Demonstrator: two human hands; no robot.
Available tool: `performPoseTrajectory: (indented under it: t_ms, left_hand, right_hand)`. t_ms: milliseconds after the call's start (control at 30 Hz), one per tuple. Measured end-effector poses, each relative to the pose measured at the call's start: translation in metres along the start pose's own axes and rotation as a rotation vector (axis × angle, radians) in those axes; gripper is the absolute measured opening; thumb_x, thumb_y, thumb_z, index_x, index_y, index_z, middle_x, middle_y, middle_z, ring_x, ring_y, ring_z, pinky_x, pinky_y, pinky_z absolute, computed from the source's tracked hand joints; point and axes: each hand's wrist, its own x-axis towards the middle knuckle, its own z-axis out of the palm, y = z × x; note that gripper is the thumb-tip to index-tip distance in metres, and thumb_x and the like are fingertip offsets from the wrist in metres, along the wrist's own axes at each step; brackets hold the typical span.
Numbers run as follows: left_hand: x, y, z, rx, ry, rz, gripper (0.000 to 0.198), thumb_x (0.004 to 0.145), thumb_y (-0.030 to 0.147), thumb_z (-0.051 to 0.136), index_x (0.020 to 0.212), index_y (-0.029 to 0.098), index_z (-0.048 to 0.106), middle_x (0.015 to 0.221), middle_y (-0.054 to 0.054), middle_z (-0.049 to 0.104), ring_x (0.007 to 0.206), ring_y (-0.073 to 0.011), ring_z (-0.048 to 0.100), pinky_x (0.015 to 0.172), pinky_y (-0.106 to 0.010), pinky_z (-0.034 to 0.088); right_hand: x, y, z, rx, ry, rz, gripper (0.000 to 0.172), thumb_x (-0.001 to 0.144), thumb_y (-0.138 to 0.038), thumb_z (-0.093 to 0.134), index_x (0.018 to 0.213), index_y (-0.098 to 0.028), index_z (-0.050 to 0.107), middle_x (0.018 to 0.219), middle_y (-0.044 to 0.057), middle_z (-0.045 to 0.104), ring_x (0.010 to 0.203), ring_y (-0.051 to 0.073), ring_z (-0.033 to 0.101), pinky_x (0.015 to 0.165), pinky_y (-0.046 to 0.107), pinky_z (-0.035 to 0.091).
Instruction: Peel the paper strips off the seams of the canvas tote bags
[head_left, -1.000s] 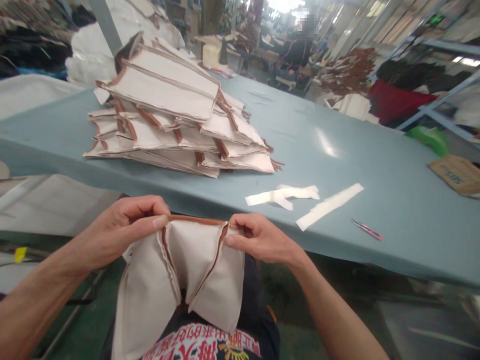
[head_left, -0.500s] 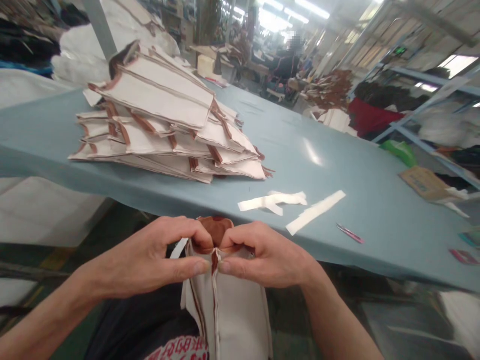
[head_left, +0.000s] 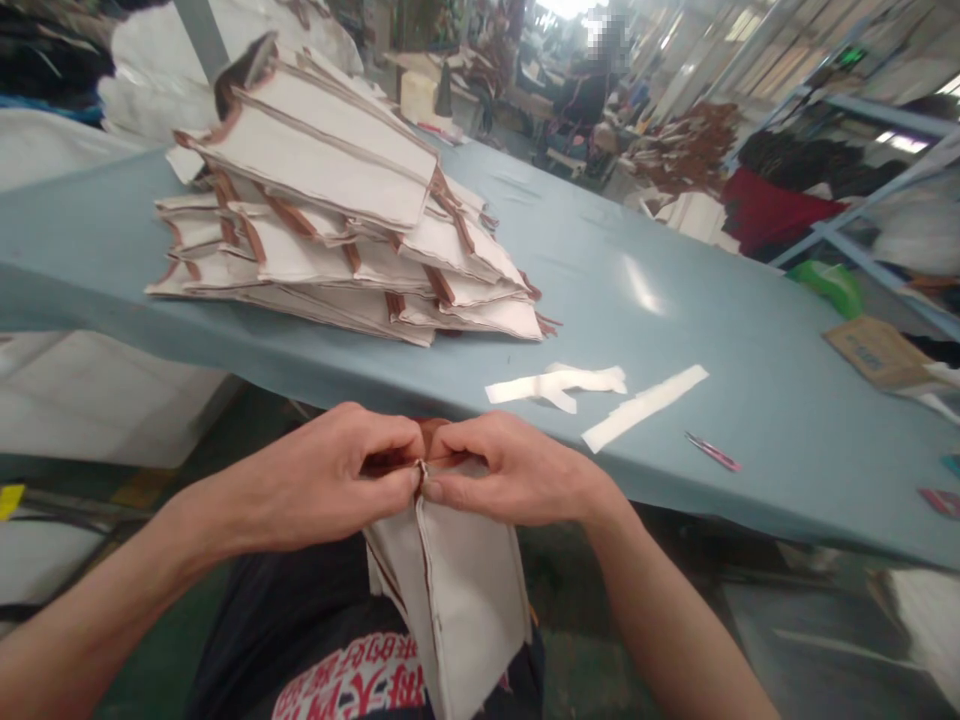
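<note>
A cream fabric piece with brown lining (head_left: 469, 580), sewn like a pouch, hangs from both hands in front of my lap. My left hand (head_left: 352, 470) pinches its top edge just left of a vertical seam. On the other side of that seam, my right hand (head_left: 499, 465) grips the same edge, the two thumbs almost touching. Brown material shows behind the fingertips; the inside of the piece is mostly hidden. Beyond the hands, on the blue-covered table (head_left: 577, 290), a pile of similar cream pieces with brown edging (head_left: 330, 200) lies stacked.
Cream strips (head_left: 559, 385) and another strip (head_left: 645, 408) lie near the table's front edge. Right of them are pink-handled tweezers (head_left: 712, 452) and a cardboard piece (head_left: 874, 352). A seated person (head_left: 585, 100) is in the background, near brown piles.
My hands have risen slightly and drawn closer together at the seam, bringing the edges together. The fabric's lower part has swung and tilted, showing more of the printed dark clothing.
</note>
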Motion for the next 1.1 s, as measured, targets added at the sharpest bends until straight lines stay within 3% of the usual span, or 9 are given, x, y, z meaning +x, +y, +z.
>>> performPoseTrajectory:
  t_ms: [100, 167, 267, 433, 567, 700, 867, 1100]
  left_hand:
    - [-0.001, -0.008, -0.003, -0.047, -0.061, -0.02, 0.031, 0.096, 0.037, 0.056, 0.068, 0.024, 0.05, 0.065, 0.006, 0.044, 0.058, -0.0127, 0.043, 0.051, -0.025, 0.03]
    - [-0.006, -0.015, -0.003, -0.087, 0.001, -0.004, 0.034, 0.1, 0.041, 0.056, 0.071, 0.024, 0.054, 0.069, 0.005, 0.049, 0.062, -0.0138, 0.048, 0.054, -0.024, 0.037]
    - [-0.016, -0.022, 0.0, -0.089, 0.096, 0.013, 0.035, 0.105, 0.043, 0.055, 0.076, 0.023, 0.062, 0.075, 0.004, 0.061, 0.068, -0.0159, 0.058, 0.059, -0.023, 0.046]
    - [-0.022, -0.019, 0.009, -0.028, 0.07, 0.001, 0.033, 0.103, 0.035, 0.052, 0.072, 0.023, 0.059, 0.069, 0.004, 0.058, 0.064, -0.015, 0.054, 0.057, -0.023, 0.044]
    - [-0.018, -0.018, 0.011, -0.053, 0.075, 0.028, 0.037, 0.106, 0.037, 0.054, 0.074, 0.022, 0.063, 0.07, 0.004, 0.063, 0.064, -0.0145, 0.057, 0.057, -0.023, 0.044]
    - [-0.019, -0.017, 0.012, -0.045, 0.096, 0.025, 0.029, 0.101, 0.033, 0.056, 0.082, 0.022, 0.074, 0.074, 0.002, 0.071, 0.065, -0.0155, 0.062, 0.058, -0.023, 0.046]
    - [-0.022, -0.012, 0.011, 0.032, 0.162, 0.024, 0.027, 0.099, 0.032, 0.058, 0.08, 0.023, 0.074, 0.072, 0.003, 0.07, 0.061, -0.0145, 0.06, 0.054, -0.023, 0.043]
    - [-0.027, -0.01, 0.004, 0.202, 0.189, 0.109, 0.019, 0.098, 0.025, 0.061, 0.081, 0.025, 0.068, 0.07, 0.006, 0.072, 0.058, -0.012, 0.061, 0.056, -0.025, 0.038]
  right_hand:
    - [0.005, 0.0, -0.002, 0.032, 0.019, 0.024, 0.025, 0.099, -0.037, 0.076, 0.085, -0.023, 0.061, 0.08, -0.005, 0.061, 0.075, 0.014, 0.051, 0.07, 0.027, 0.038]
    - [0.006, -0.001, -0.004, 0.07, 0.121, 0.006, 0.018, 0.097, -0.037, 0.077, 0.094, -0.022, 0.067, 0.092, -0.001, 0.072, 0.083, 0.016, 0.059, 0.074, 0.028, 0.043]
    - [0.005, -0.001, -0.005, 0.135, 0.256, -0.023, 0.022, 0.099, -0.041, 0.075, 0.107, -0.021, 0.072, 0.109, 0.004, 0.079, 0.093, 0.018, 0.066, 0.079, 0.029, 0.048]
    - [0.006, 0.0, -0.001, 0.159, 0.107, 0.028, 0.037, 0.104, -0.058, 0.077, 0.107, -0.021, 0.074, 0.096, 0.0, 0.078, 0.085, 0.017, 0.063, 0.08, 0.03, 0.049]
    - [0.006, 0.0, 0.004, 0.117, 0.12, 0.061, 0.048, 0.101, -0.068, 0.083, 0.101, -0.021, 0.074, 0.094, 0.0, 0.077, 0.083, 0.016, 0.063, 0.078, 0.03, 0.046]
    - [0.002, 0.0, 0.014, -0.093, 0.121, 0.027, 0.04, 0.097, -0.054, 0.092, 0.092, -0.021, 0.071, 0.09, -0.001, 0.075, 0.081, 0.016, 0.062, 0.077, 0.029, 0.04]
    - [-0.001, 0.001, 0.029, -0.209, 0.191, -0.011, 0.019, 0.101, -0.03, 0.084, 0.091, -0.022, 0.071, 0.088, 0.0, 0.076, 0.079, 0.016, 0.06, 0.078, 0.029, 0.04]
    - [0.001, 0.001, 0.042, -0.281, 0.26, -0.043, 0.015, 0.1, -0.023, 0.071, 0.087, -0.023, 0.064, 0.084, 0.002, 0.074, 0.08, 0.018, 0.061, 0.076, 0.031, 0.038]
